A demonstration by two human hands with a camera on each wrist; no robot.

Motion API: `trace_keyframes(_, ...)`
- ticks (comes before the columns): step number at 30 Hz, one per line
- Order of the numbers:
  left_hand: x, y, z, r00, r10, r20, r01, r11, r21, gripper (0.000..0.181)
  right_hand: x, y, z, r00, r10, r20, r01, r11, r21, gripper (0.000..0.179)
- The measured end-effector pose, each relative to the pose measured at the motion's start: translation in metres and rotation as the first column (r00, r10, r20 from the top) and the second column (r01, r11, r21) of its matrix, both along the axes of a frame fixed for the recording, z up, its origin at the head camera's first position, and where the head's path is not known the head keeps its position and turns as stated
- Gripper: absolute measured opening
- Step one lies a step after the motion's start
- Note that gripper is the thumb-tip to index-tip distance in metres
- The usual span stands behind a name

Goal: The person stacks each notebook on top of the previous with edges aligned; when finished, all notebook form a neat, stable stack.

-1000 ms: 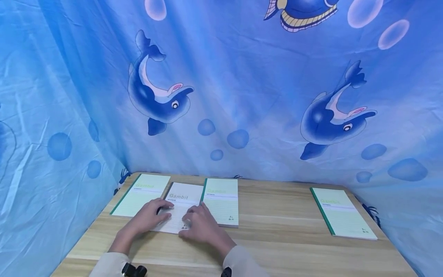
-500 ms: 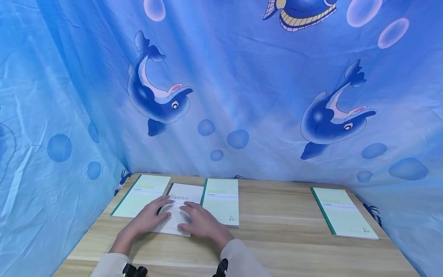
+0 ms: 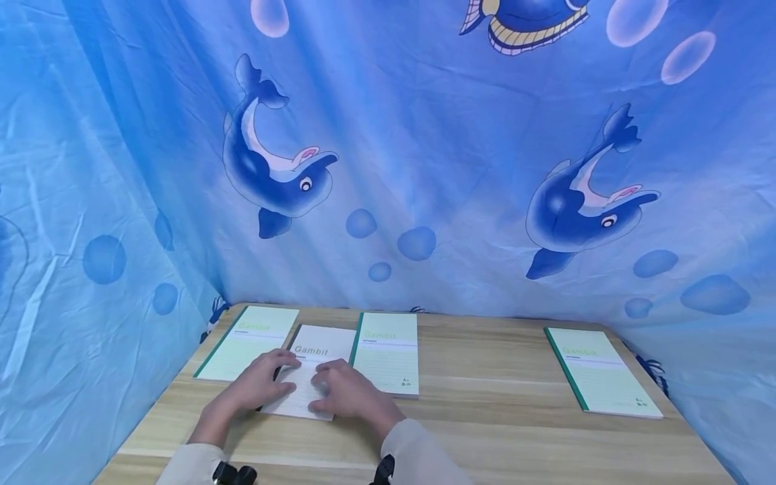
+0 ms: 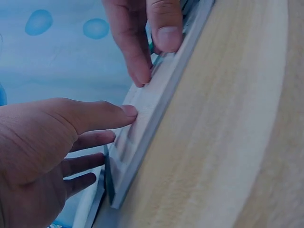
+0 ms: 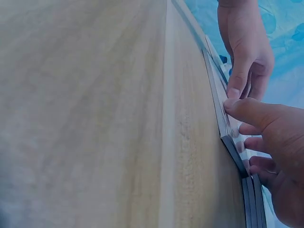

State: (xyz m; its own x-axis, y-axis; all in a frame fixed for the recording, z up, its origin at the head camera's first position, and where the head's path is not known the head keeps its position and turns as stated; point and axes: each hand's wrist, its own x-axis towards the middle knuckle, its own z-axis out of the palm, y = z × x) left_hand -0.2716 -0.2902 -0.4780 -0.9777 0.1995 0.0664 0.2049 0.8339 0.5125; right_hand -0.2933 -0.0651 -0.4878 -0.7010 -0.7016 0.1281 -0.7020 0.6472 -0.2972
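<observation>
A white notebook point(image 3: 305, 377) with a dark spine lies between two pale green notebooks in the head view. My left hand point(image 3: 257, 380) rests at its left side; in the left wrist view the thumb of that hand point(image 4: 42, 152) lies on the cover, with the other fingers spread by the spine edge. My right hand point(image 3: 348, 389) is over the right part of the cover, its fingers slightly bent. The right wrist view has the right hand's point(image 5: 280, 147) thumb at the cover's near edge. Neither hand grips the notebook, and part of its cover is hidden under them.
One green notebook point(image 3: 257, 337) lies left of the white one, another point(image 3: 388, 357) right beside it. A further green notebook point(image 3: 603, 374) sits near the right edge of the wooden table point(image 3: 485, 404). A blue curtain point(image 3: 424, 135) with dolphins hangs behind.
The white notebook has slid slightly toward me with both hands on it. My right hand first lifted its fingers inward across the cover, then settled lower.
</observation>
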Motion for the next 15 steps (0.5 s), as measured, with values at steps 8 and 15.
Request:
trace_keyframes(8, 0.005, 0.000, 0.009, 0.998, 0.014, 0.061, -0.012, 1.000, -0.023, 0.035, 0.017, 0.003, 0.001, 1.000, -0.006, 0.019, 0.006, 1.000, 0.021, 0.045)
trace_keyframes(15, 0.010, 0.003, 0.016, 0.995, 0.010, 0.104, -0.007, 0.999, -0.033, 0.044, 0.027, 0.008, 0.004, 1.000, 0.009, -0.005, -0.009, 0.999, 0.049, 0.044)
